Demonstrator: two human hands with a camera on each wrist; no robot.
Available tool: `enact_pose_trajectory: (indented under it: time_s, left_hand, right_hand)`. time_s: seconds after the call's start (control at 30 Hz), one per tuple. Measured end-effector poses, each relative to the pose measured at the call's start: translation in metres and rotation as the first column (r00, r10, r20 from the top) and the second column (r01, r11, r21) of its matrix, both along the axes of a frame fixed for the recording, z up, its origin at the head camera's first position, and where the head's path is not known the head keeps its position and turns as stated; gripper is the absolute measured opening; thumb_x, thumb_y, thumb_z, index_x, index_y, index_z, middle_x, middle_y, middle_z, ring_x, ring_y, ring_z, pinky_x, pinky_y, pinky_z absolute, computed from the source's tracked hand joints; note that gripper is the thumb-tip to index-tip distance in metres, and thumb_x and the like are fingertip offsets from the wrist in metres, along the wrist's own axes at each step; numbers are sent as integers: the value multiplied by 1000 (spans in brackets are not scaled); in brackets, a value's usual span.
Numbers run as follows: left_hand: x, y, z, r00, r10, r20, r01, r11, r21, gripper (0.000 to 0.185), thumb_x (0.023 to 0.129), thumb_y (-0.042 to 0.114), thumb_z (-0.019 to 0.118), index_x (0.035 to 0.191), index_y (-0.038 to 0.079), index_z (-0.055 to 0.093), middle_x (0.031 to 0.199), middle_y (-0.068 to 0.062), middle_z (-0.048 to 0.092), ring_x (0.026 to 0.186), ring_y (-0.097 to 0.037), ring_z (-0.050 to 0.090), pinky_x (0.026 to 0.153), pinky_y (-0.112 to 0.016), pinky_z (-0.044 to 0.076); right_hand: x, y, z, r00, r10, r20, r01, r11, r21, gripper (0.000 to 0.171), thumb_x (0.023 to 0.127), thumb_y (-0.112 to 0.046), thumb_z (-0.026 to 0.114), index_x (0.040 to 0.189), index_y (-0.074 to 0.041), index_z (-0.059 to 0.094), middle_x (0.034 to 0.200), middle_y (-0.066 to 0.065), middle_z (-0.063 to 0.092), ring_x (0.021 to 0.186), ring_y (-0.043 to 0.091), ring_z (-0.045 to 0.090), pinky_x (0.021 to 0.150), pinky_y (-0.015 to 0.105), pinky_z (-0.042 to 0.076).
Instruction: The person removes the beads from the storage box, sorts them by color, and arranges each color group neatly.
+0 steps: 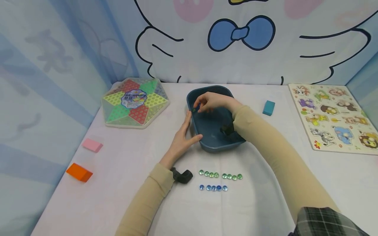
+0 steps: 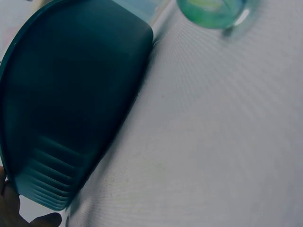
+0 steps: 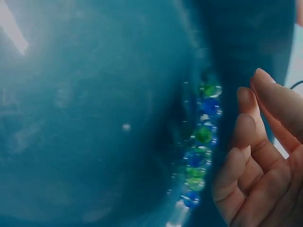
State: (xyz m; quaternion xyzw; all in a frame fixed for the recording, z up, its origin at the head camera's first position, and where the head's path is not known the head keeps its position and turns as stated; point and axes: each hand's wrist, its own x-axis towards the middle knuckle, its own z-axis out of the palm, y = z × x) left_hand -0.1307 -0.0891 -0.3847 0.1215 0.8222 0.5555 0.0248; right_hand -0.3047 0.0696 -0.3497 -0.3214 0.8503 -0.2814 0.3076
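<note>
A dark teal basin (image 1: 211, 126) stands mid-table, tilted slightly. My left hand (image 1: 180, 142) rests against its near left side, thumb and fingers extended along the wall. My right hand (image 1: 213, 101) reaches inside over the far left part, its fingers (image 3: 244, 130) loosely bent beside a line of blue and green glass marbles (image 3: 203, 135) along the inner wall. No marble shows between these fingers in the right wrist view. Nearer me on the table lie a row of green marbles (image 1: 211, 174) in two groups and a row of blue marbles (image 1: 214, 188).
A hexagonal game box (image 1: 134, 102) is at the back left. Pink (image 1: 92, 145) and orange (image 1: 79, 172) blocks lie on the left, a blue block (image 1: 268, 108) right of the basin. An animal puzzle board (image 1: 336, 118) is at the far right. A printed curtain (image 1: 221, 62) hangs behind.
</note>
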Motion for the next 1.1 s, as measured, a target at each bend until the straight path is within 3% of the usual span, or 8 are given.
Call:
enact_pose_trajectory:
  time_s: [0.33,0.67,1.1]
  left_hand:
    - [1,1,0,1000,13,4,-13,1000,0,84,87,19,63,150,10,7,156,-8,3,142,-27,13,115,-45,17]
    - [1,2,0,1000,9,1,-9,1000,1,84,87,18,62,150,10,6,156,-9,2,142,-26,11,115,-46,16]
    - [1,1,-1,1000,2,2,-2,1000,9,84,87,16,62,150,12,6,157,-6,1,143,-24,11,115,-44,15]
  right_hand:
    - [0,-6,-13,999,-20,-27,20,1000,7,31,88,-14,62,118,-8,60,80,6,58,62,16,53,56,27,46]
    - [2,-10,-14,997,-13,-76,19,996,86,37,88,-16,62,124,-9,55,75,4,56,55,13,50,51,23,43]
    - [8,-8,-15,981,34,-193,-4,988,154,19,87,-15,64,105,-8,65,75,4,55,56,12,50,50,22,43]
